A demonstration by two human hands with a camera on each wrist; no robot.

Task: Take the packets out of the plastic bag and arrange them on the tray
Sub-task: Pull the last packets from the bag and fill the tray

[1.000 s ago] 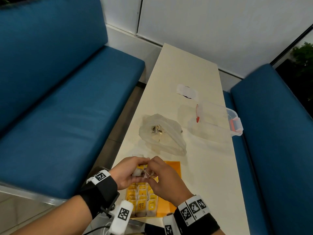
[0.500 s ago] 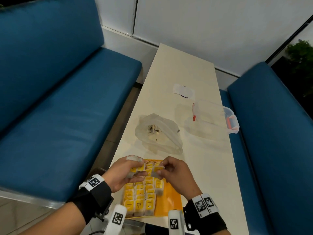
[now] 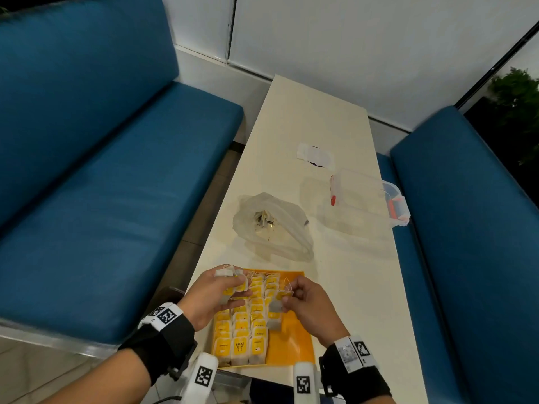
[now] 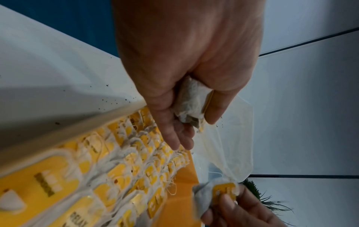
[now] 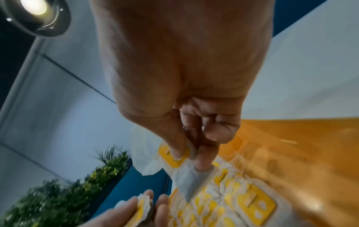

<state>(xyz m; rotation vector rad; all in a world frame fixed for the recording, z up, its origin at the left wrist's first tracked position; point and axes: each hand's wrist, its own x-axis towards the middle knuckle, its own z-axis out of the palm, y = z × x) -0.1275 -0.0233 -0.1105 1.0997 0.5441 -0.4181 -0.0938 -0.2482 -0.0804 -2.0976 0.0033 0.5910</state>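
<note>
An orange tray [image 3: 294, 342] lies at the table's near end, with several rows of yellow-tagged tea packets [image 3: 248, 325] filling its left part. My left hand [image 3: 233, 290] hovers over the tray's far left corner and grips a small bunch of packets [image 4: 192, 99] in its curled fingers. My right hand [image 3: 284, 298] is over the tray's middle and pinches a single packet [image 5: 186, 181] by its tag end between thumb and fingers. The clear plastic bag [image 3: 271, 225] lies crumpled beyond the tray, with a few bits showing inside.
A clear lidded container [image 3: 367, 199] with orange clips stands at the table's right edge. A white paper piece [image 3: 315, 154] lies farther back. Blue benches [image 3: 102, 185] flank the narrow table. The tray's right half [image 5: 291, 138] is bare.
The hands were together over the tray's far end and have drawn apart. The right hand now carries one packet, moved right and nearer, while the left keeps the bunch.
</note>
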